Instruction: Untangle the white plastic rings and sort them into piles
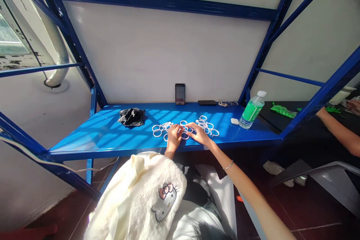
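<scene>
Several white rings (157, 131) lie in a loose spread on the blue shelf, on both sides of my hands. My left hand (174, 137) is closed, its thumb and fingers pinched at a white ring among them. Coming in from the right, my right hand (199, 134) has its fingers and thumb brought together on the same small spot, facing the left. A white ring (188, 129) shows between the two hands, partly covered by the fingertips. More rings (206, 125) sit just beyond my right hand, some overlapping.
On the blue shelf (92, 135) are a crumpled black plastic bag (131, 117), an upright dark phone-like device (180, 94), a flat black device (207, 102), cables (226, 103), a small white case (234, 121) and a water bottle (252, 110). Another person's arm (339, 131) reaches over green items (283, 110) at right.
</scene>
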A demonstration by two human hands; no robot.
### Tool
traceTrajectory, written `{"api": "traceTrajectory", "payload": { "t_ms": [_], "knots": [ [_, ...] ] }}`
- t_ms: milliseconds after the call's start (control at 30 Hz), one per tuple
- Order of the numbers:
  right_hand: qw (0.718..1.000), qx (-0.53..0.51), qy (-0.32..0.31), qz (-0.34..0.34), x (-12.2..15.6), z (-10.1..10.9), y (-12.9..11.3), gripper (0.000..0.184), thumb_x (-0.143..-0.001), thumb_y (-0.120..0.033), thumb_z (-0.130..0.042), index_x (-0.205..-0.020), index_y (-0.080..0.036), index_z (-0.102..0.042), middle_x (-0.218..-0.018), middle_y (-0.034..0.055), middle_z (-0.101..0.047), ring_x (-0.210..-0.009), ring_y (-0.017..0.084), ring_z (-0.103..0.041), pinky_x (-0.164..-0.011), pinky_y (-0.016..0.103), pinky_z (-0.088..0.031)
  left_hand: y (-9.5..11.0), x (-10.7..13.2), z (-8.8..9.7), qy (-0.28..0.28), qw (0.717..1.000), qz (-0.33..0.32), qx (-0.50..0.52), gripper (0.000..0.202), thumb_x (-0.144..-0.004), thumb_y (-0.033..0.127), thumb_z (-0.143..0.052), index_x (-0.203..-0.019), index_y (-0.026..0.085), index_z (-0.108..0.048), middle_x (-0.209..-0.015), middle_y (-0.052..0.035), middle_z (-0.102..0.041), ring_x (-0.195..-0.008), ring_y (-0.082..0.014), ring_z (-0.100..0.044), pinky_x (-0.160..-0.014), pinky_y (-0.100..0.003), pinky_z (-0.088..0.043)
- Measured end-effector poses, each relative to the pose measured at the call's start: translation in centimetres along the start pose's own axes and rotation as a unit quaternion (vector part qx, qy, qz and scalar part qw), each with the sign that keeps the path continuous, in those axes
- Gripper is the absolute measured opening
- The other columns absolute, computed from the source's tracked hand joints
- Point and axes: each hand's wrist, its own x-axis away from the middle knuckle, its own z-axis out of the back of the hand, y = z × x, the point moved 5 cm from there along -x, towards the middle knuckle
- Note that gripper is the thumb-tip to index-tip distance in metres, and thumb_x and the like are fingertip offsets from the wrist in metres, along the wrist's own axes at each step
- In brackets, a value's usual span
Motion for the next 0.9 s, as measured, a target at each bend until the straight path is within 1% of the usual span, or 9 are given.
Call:
{"api": "traceTrajectory", "payload": {
  "t_ms": [200,300,467,600,667,767,900],
  "knots": [
    [1.0,-0.006,0.006,-0.02,0.2,-0.1,0.2,0.035,-0.091,-0.026,-0.066,-0.124,-0.026,-0.056,-0.117,0.0085,-0.063,-0.108,0.024,-0.065,-0.097,0.044,-0.054,0.2,0.1,-0.2,0.007,0.999,-0.032,-0.027,0.014,-0.094,0.019,-0.051,-0.083,0.023,-0.059,-0.086,-0.0063,-0.07,-0.087,-0.024,-0.066,-0.077,-0.038,-0.051],
    [1.0,0.004,0.011,-0.015,0.2,-0.2,0.1,0.029,-0.089,-0.023,-0.067,-0.116,-0.025,-0.057,-0.113,0.0083,-0.063,-0.107,0.025,-0.064,-0.096,0.045,-0.054,0.2,0.2,-0.3,0.009,0.998,-0.038,-0.041,0.014,-0.092,0.017,-0.051,-0.081,0.023,-0.057,-0.084,-0.0061,-0.069,-0.087,-0.0246,-0.066,-0.075,-0.037,-0.049],
    [1.0,0.012,0.024,-0.015,0.2,-0.1,-0.1,0.018,-0.089,-0.022,-0.067,-0.103,-0.023,-0.057,-0.105,0.0067,-0.063,-0.101,0.025,-0.064,-0.093,0.045,-0.054,0.2,0.2,-0.4,0.001,0.998,-0.039,-0.042,0.017,-0.092,0.014,-0.049,-0.08,0.023,-0.057,-0.082,-0.0062,-0.068,-0.087,-0.0251,-0.065,-0.075,-0.038,-0.049],
    [0.999,0.025,0.023,-0.019,0.1,-0.2,-0.2,0.015,-0.089,-0.023,-0.069,-0.098,-0.022,-0.057,-0.103,0.0066,-0.064,-0.1,0.025,-0.064,-0.094,0.045,-0.053,0.2,0.2,-0.4,0.014,0.998,-0.046,-0.038,0.018,-0.091,0.014,-0.049,-0.078,0.024,-0.057,-0.08,-0.0055,-0.068,-0.085,-0.0248,-0.065,-0.074,-0.038,-0.049],
    [0.999,0.021,0.025,-0.022,0.1,-0.2,-0.1,0.016,-0.09,-0.024,-0.069,-0.102,-0.022,-0.058,-0.105,0.0071,-0.064,-0.102,0.025,-0.064,-0.094,0.044,-0.053,0.3,0.3,-0.2,0.029,0.998,-0.056,-0.03,0.017,-0.093,0.017,-0.05,-0.079,0.024,-0.057,-0.079,-0.0049,-0.068,-0.083,-0.0246,-0.065,-0.073,-0.038,-0.049],
    [0.999,0.008,0.028,-0.036,0.1,-0.2,0.5,0.026,-0.092,-0.03,-0.067,-0.116,-0.024,-0.057,-0.115,0.0085,-0.065,-0.109,0.025,-0.064,-0.097,0.043,-0.053,0.6,0.3,0.2,0.065,0.996,-0.065,-0.02,0.015,-0.097,0.022,-0.05,-0.084,0.024,-0.059,-0.084,-0.005,-0.07,-0.084,-0.0246,-0.064,-0.076,-0.04,-0.05],
    [0.999,0.027,0.019,-0.039,0.1,-0.3,0.9,0.035,-0.094,-0.032,-0.065,-0.127,-0.025,-0.055,-0.125,0.0101,-0.064,-0.118,0.028,-0.061,-0.101,0.048,-0.051,0.7,0.4,0.8,0.114,0.991,-0.06,-0.022,0.01,-0.098,0.025,-0.052,-0.093,0.022,-0.06,-0.092,-0.0069,-0.069,-0.089,-0.0257,-0.064,-0.082,-0.042,-0.051]
  ]
}}
